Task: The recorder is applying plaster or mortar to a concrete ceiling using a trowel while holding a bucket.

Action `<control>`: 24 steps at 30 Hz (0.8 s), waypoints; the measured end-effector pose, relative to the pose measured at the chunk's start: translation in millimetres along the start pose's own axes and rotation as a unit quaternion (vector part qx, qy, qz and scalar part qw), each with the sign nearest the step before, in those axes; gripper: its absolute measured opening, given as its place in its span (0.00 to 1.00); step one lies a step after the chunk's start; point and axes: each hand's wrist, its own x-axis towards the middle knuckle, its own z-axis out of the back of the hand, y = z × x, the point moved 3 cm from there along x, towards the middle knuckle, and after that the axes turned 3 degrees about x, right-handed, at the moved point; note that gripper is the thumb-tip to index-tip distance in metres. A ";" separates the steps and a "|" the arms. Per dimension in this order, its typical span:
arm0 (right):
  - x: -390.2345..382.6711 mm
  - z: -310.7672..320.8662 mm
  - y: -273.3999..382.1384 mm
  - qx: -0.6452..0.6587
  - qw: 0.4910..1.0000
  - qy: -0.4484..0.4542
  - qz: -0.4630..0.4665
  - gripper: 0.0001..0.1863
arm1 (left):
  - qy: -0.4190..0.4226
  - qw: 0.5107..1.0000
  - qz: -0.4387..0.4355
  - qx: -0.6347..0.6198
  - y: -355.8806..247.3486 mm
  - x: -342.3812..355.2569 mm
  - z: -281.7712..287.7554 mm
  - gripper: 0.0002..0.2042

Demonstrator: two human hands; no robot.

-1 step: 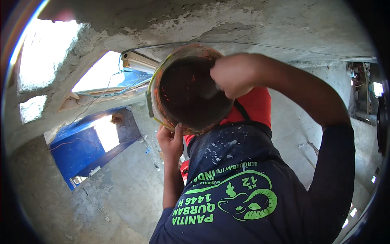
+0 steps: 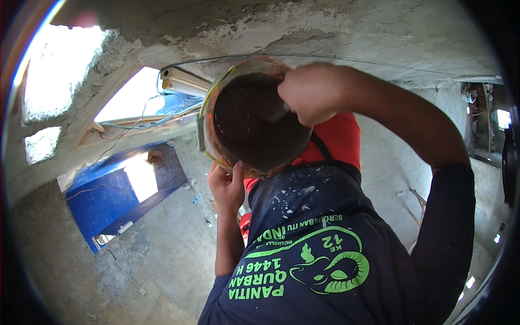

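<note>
The bucket (image 2: pixel 209 125) was at the upper centre of the frame, its inside dark. The left hand (image 2: pixel 229 188) gripped its lower-left rim; the blurred right hand (image 2: pixel 311 92) was at its right side, the fingers' hold impossible to tell. A dark shirt (image 2: pixel 395 276) spread across the lower right.

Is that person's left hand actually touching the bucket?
Touching. The head view shows it: the left hand is at the near edge of the bucket, its thumb lying over the rim with no gap between.
</note>
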 end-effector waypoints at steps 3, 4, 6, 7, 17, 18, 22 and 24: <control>0.2 -0.7 -10.4 -0.057 0.998 -0.014 -0.038 0.12 | 0.063 0.994 -0.025 0.080 -37.6 15.0 -13.3 0.06; 5.0 -5.0 -14.4 -0.095 0.994 -0.001 -0.050 0.12 | 0.064 0.995 -0.025 0.078 -44.3 19.5 -17.1 0.06; 13.4 -21.5 -22.1 -0.077 0.996 0.013 -0.040 0.12 | 0.058 0.988 -0.072 0.124 -55.8 25.2 -26.1 0.05; 18.3 -33.2 -28.1 -0.057 0.998 0.025 -0.030 0.13 | 0.059 0.988 -0.071 0.121 -60.7 29.2 -29.1 0.05; 20.5 -114.5 -67.4 0.406 0.888 0.213 -0.020 0.18 | 0.123 0.984 -0.056 0.113 -52.4 34.4 -28.5 0.06; 19.2 -120.4 -67.9 0.445 0.868 0.220 -0.022 0.17 | 0.115 0.990 -0.042 0.073 -47.3 33.2 -26.2 0.06; 12.2 -127.0 -76.6 0.571 0.785 0.238 -0.037 0.13 | 0.137 0.987 -0.042 0.073 -45.7 29.9 -19.0 0.06; 14.9 -132.1 -82.1 0.585 0.773 0.244 -0.029 0.13 | 0.166 0.982 -0.037 0.080 -54.2 31.2 -22.2 0.07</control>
